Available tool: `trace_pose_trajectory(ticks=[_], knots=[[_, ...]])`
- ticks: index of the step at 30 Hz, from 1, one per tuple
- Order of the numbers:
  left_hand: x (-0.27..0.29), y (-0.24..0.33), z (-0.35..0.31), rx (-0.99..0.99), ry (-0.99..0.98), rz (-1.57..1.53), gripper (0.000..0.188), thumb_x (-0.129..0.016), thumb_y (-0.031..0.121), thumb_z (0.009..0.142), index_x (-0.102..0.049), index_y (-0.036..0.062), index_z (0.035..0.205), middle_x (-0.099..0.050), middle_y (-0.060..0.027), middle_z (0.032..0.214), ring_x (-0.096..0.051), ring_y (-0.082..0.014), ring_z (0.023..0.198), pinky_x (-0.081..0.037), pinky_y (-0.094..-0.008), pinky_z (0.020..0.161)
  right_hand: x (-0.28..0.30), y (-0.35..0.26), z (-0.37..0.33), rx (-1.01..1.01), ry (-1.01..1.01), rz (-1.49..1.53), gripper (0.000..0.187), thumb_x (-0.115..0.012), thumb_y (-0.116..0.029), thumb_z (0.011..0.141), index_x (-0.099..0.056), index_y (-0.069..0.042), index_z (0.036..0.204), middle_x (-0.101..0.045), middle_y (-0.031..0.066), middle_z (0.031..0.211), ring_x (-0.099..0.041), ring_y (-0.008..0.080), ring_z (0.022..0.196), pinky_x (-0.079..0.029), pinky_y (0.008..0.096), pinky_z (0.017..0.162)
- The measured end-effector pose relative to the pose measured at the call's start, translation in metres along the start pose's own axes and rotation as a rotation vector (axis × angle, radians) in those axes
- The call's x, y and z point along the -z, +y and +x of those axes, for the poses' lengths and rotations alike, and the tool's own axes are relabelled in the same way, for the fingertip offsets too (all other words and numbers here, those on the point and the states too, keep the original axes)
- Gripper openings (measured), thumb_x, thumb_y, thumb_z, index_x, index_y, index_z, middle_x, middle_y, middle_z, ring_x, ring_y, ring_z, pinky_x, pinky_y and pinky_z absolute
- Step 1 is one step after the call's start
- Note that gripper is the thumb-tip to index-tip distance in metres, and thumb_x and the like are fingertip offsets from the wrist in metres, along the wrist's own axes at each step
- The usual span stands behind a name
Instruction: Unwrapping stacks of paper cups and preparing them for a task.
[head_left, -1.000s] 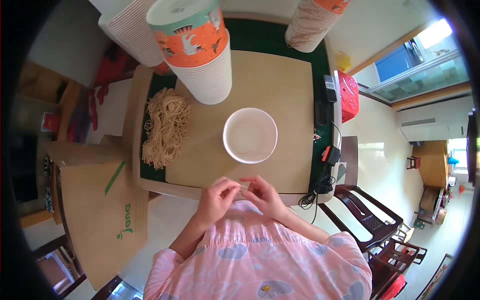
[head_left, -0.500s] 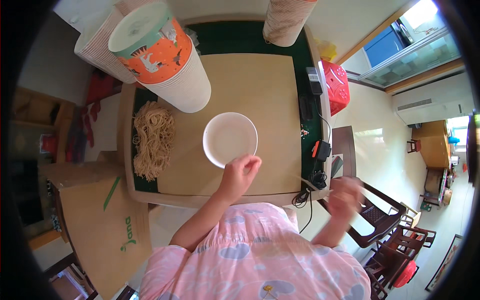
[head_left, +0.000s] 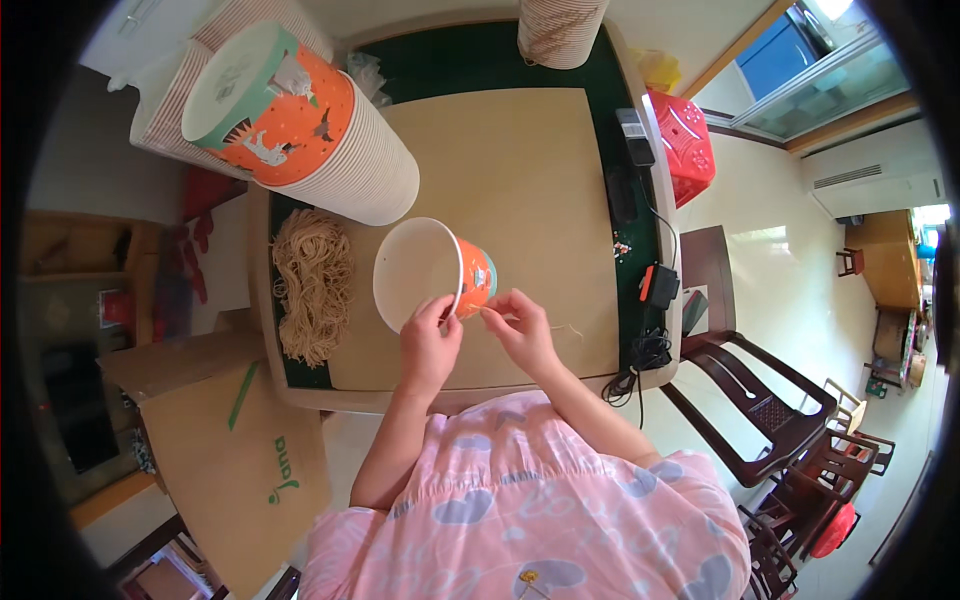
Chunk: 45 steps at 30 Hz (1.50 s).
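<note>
Left hand (head_left: pixel 431 343) pinches near rim of paper cup (head_left: pixel 416 268), tilted over brown board (head_left: pixel 520 170), mouth facing left. Right hand (head_left: pixel 524 332), fingertips narrow, seems to hold thin string (head_left: pixel 569 328) beside cup's orange side; loose end trails right. Risks: hard tug could bend or tear rim; loosened left pinch could let cup roll; fine string could slip from fingertips; trailing end could snag.

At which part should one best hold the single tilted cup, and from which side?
Probably pinch the cup at its near rim, coming from the person's side: its open mouth tips leftward, exposing that thin edge, where the left hand touches.
</note>
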<state>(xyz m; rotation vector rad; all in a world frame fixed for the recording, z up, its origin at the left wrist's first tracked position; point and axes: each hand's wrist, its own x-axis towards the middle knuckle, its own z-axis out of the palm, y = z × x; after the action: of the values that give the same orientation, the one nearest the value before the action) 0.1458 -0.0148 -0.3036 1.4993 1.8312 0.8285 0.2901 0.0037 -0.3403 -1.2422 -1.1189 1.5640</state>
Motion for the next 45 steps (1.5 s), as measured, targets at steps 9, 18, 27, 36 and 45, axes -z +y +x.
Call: trace_pose_trajectory(ticks=[9, 18, 27, 36, 45], knots=[[0.004, -0.009, 0.0, 0.027, -0.018, -0.122, 0.028, -0.055, -0.004, 0.077, -0.058, -0.0025, 0.105, -0.061, -0.0132, 0.088, -0.062, -0.0203, 0.07, -0.05, -0.0311, 0.065, -0.014, -0.006, 0.012, 0.104, -0.057, -0.174, 0.009, -0.062, -0.001, 0.081, -0.058, 0.001, 0.088, -0.055, 0.0085, 0.104, -0.059, 0.0173, 0.095, -0.055, 0.0295, 0.075], [0.001, -0.005, 0.004, 0.04, -0.042, -0.148, 0.028, -0.055, -0.004, 0.077, -0.057, -0.0022, 0.106, -0.062, -0.0133, 0.089, -0.062, -0.0205, 0.072, -0.05, -0.0314, 0.065, -0.013, -0.004, 0.013, 0.193, 0.001, -0.201, 0.012, -0.062, -0.001, 0.079, -0.058, 0.001, 0.09, -0.058, 0.0091, 0.094, -0.062, 0.0186, 0.084, -0.055, 0.0293, 0.069], [-0.004, -0.007, 0.006, 0.018, -0.042, -0.133, 0.029, -0.056, -0.004, 0.076, -0.057, -0.0025, 0.105, -0.062, -0.0147, 0.09, -0.062, -0.0237, 0.073, -0.05, -0.0333, 0.067, -0.009, 0.001, 0.016, 0.163, 0.007, -0.197, 0.012, -0.063, -0.002, 0.079, -0.057, 0.001, 0.089, -0.06, 0.0093, 0.091, -0.063, 0.0188, 0.081, -0.055, 0.0297, 0.068], [-0.005, -0.008, 0.009, 0.02, -0.059, -0.156, 0.029, -0.057, -0.003, 0.076, -0.057, -0.0029, 0.105, -0.061, -0.0149, 0.089, -0.062, -0.0247, 0.075, -0.051, -0.0341, 0.068, -0.006, 0.005, 0.018, 0.128, 0.007, -0.209, 0.012, -0.064, -0.002, 0.079, -0.058, 0.001, 0.089, -0.061, 0.0097, 0.088, -0.063, 0.0186, 0.082, -0.054, 0.0295, 0.066], [-0.008, -0.008, 0.007, 0.031, -0.076, -0.173, 0.03, -0.058, -0.003, 0.076, -0.056, -0.0028, 0.106, -0.061, -0.0146, 0.09, -0.062, -0.0243, 0.075, -0.051, -0.0339, 0.068, -0.004, 0.006, 0.016, 0.099, -0.004, -0.208, 0.01, -0.064, -0.003, 0.08, -0.058, 0.001, 0.088, -0.059, 0.0074, 0.076, -0.06, 0.0147, 0.071, -0.05, 0.0274, 0.061]])
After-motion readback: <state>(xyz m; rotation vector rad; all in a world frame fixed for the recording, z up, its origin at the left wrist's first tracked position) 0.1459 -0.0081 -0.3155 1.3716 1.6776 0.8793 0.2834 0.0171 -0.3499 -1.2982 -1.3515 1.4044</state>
